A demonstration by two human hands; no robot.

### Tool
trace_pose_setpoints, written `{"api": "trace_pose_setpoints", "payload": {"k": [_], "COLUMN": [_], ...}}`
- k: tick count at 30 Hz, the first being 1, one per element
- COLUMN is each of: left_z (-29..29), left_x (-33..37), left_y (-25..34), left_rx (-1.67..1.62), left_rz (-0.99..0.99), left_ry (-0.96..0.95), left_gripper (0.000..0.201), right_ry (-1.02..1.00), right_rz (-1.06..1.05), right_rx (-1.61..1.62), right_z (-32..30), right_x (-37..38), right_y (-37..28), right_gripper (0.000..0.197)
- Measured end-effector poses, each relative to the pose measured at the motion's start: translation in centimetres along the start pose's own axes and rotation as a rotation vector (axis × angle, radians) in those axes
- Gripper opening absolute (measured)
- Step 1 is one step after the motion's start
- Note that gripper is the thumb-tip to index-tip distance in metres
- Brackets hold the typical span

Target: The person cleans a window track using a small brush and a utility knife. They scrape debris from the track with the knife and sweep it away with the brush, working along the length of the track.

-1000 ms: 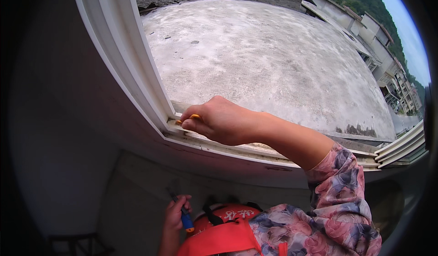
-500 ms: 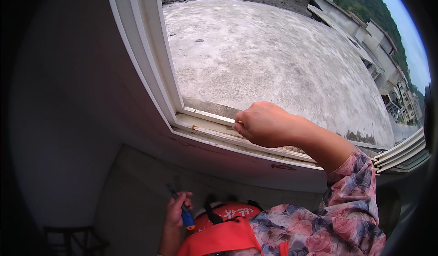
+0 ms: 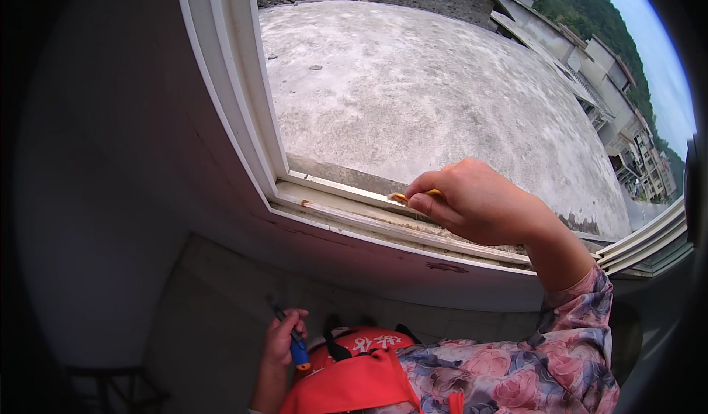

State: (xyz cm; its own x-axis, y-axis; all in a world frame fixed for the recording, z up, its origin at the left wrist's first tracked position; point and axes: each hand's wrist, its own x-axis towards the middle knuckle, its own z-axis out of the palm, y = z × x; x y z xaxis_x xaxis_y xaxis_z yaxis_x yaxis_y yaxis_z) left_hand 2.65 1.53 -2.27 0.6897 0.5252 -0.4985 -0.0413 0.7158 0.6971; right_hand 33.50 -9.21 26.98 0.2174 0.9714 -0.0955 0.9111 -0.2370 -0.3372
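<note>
Pinching a slim yellow-handled tool (image 3: pixel 399 196) with a pale brownish tip, the bare right hand (image 3: pixel 476 201) leans over the dirt-streaked white window track (image 3: pixel 339 206), its closed fingers covering most of the handle from where I stand. The tip is at the track's outer rail; whether it touches, I can't tell. Lower down, in shade, the left hand (image 3: pixel 281 338) is wrapped around a blue-and-orange-handled tool (image 3: pixel 300 353) whose dark far end blurs into the gloom, its shape lost to me. The bright red cloth apron (image 3: pixel 346 388) runs off the lower edge, along with part of the rose-patterned fabric sleeve (image 3: pixel 568 318), and a dark piece of furniture (image 3: pixel 110 373) barely shows at lower left. The white upright window frame (image 3: pixel 236 82) bounds the track on the left; an open stretch lies between that corner and the yellow tip. Beyond the outer rail, the space opens over a broad grey concrete roof (image 3: pixel 435 89). The left hand has room around it, well apart from the track.
</note>
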Motion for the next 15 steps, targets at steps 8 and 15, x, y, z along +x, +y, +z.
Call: {"api": "trace_pose_setpoints", "payload": {"k": [8, 15], "left_z": [1.4, -0.7], "left_x": [0.2, -0.9], "left_y": [0.2, -1.5], "left_rx": [0.069, -0.093], "left_rz": [0.014, 0.009], "left_ry": [-0.041, 0.051], "left_gripper": [0.020, 0.018], "right_ry": [0.066, -0.061], "right_rz": [-0.259, -0.066], "right_rx": [0.293, 0.342], "right_z": [6.8, 2.5], "right_x": [12.5, 10.0], "right_y": [-1.9, 0.2], "right_gripper": [0.023, 0.033]}}
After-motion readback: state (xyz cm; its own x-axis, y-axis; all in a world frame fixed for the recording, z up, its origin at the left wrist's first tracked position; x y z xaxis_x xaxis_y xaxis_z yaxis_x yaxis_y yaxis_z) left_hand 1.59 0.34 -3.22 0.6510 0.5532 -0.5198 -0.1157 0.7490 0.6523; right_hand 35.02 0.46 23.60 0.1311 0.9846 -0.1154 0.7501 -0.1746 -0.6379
